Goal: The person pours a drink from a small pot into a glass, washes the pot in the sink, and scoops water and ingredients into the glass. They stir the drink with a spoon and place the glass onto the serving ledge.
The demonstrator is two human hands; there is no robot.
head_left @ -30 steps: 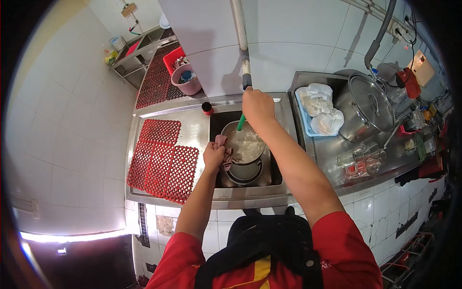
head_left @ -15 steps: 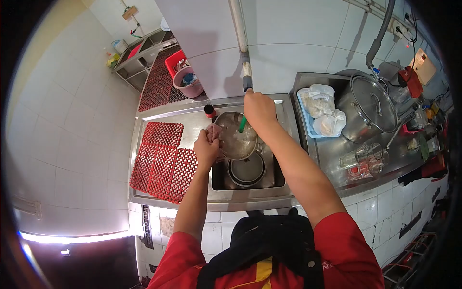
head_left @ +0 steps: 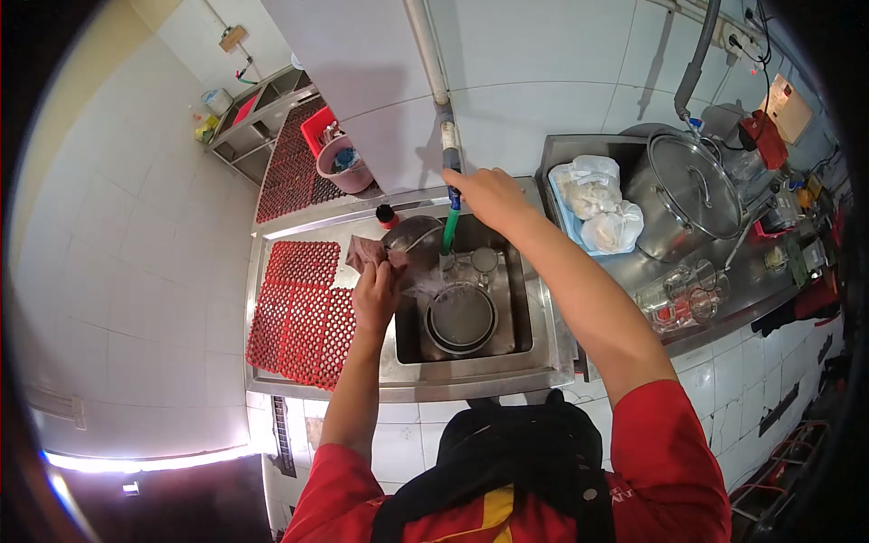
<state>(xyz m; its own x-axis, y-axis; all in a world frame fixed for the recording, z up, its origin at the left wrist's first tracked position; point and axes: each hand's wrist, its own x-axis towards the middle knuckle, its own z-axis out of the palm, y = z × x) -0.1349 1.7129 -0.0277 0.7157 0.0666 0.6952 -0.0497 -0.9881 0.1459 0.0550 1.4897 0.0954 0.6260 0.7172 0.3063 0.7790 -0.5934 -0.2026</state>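
Observation:
My left hand (head_left: 376, 294) is closed on a brownish-pink cloth (head_left: 365, 253) at the left edge of the sink. With the cloth it also grips the rim of a round metal bowl (head_left: 412, 237), which is tipped on its side. My right hand (head_left: 489, 195) has its fingers at the blue-handled tap (head_left: 453, 192) on the wall pipe. From the tap a short green hose (head_left: 450, 231) hangs down beside the bowl, and water splashes below it. Inside the sink (head_left: 516, 308) sits a round metal pot (head_left: 462, 317), with a smaller round item (head_left: 484, 261) behind it.
Red perforated mats (head_left: 299, 312) cover the left drainboard. A dark-capped red bottle (head_left: 387, 215) stands behind the bowl. To the right are a blue tray (head_left: 568, 222) with white plastic bags, a large lidded stockpot (head_left: 683, 185) and several glass mugs (head_left: 679, 294). A pink bucket (head_left: 344, 167) stands back left.
The bowl, level with water in it before, is now tipped toward the left. My right hand has shifted on the tap, uncovering its blue handle. The cloth is more spread out.

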